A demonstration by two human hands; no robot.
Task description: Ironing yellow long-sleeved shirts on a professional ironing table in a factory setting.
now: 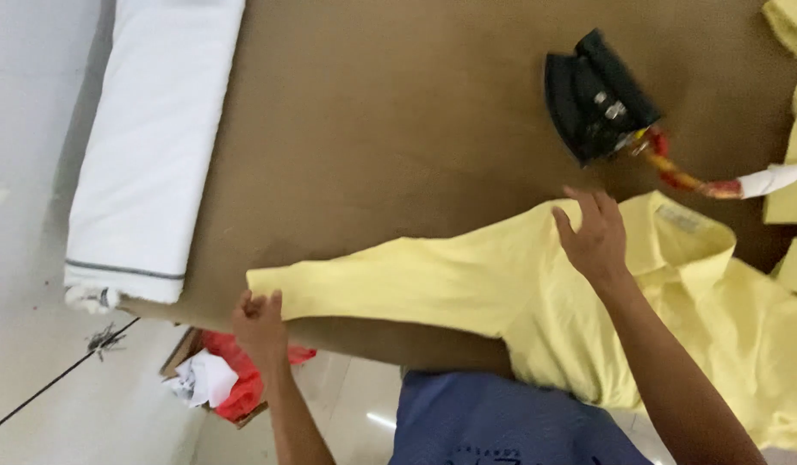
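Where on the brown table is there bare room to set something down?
The widest bare patch of the brown table lies between the white fabric roll and the black iron, above the yellow shirt. The right side is crowded: iron, its cord, yellow pieces. Left hand and right hand rest on the shirt.
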